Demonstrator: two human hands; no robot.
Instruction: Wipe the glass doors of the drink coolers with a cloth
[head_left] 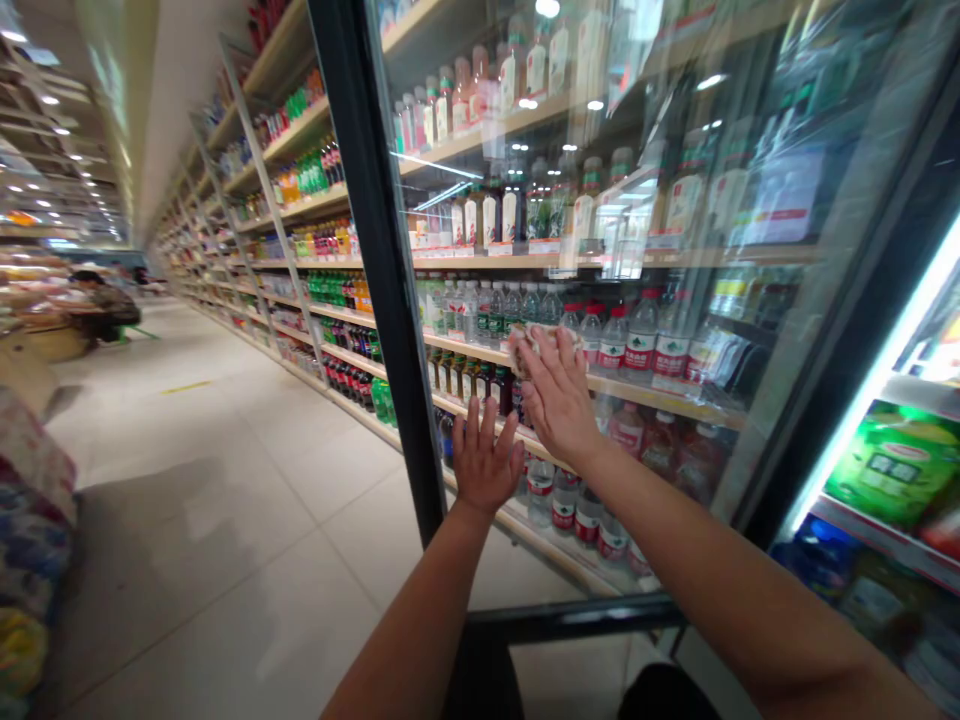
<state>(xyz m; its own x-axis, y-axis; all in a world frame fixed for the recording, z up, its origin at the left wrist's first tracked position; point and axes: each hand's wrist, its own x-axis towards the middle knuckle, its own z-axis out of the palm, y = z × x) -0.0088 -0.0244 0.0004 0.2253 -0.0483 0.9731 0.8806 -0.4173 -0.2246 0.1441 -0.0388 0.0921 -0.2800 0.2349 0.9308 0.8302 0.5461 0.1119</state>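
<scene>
A glass door (pixel 517 130) in a black frame (pixel 386 260) stands swung out in front of me. My right hand (pixel 559 400) presses a crumpled, pale patterned cloth (pixel 525 345) flat against the glass, near the middle of the pane. The cloth shows past the fingertips; the rest is hidden under the hand. Lower and to the left, my left hand (pixel 487 455) lies on the glass with its fingers spread, close to the frame's left side, and holds nothing. Bottles on shelves show through the pane behind both hands.
Shelves of drinks (pixel 330 290) run along the aisle to the far left. On the right, a lit cooler holds green packs (pixel 892 465). The pale tiled floor (pixel 225 560) spreads at left. A person (pixel 101 300) sits in the distance near a display.
</scene>
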